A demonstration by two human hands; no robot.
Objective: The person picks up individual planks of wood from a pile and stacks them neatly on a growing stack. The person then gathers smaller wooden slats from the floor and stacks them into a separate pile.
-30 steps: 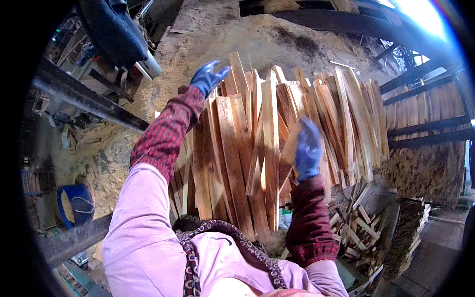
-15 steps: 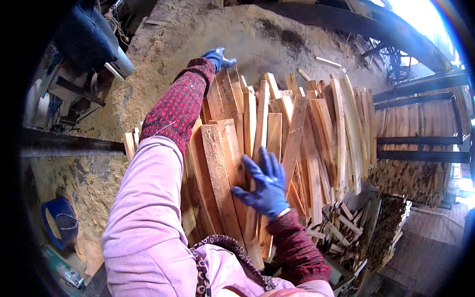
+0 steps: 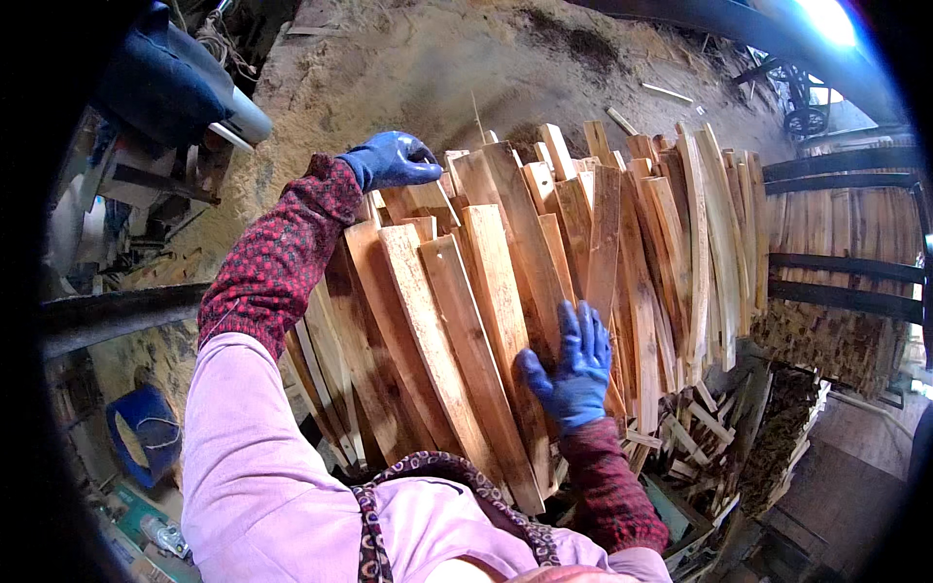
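A wide row of rough wooden boards (image 3: 466, 340) leans side by side in front of me, their far ends uneven. My left hand (image 3: 391, 161), in a blue glove, is at the far ends of the boards on the left side. Its fingers are curled in, and what they hold, if anything, is hidden. My right hand (image 3: 573, 374), also gloved in blue, lies on the boards right of the middle. Its fingers are stretched out and it grips nothing.
Dark metal bars (image 3: 846, 277) cross another stack of boards on the right. Short wood offcuts (image 3: 695, 428) lie in a heap at the lower right. A blue bucket (image 3: 144, 437) stands at the left, and sawdust covers the floor (image 3: 389, 78) beyond the boards.
My left hand has come back toward me and to the left along the far ends. Boards at the left and middle have shifted. My right hand stays flat on the boards, lower and further right.
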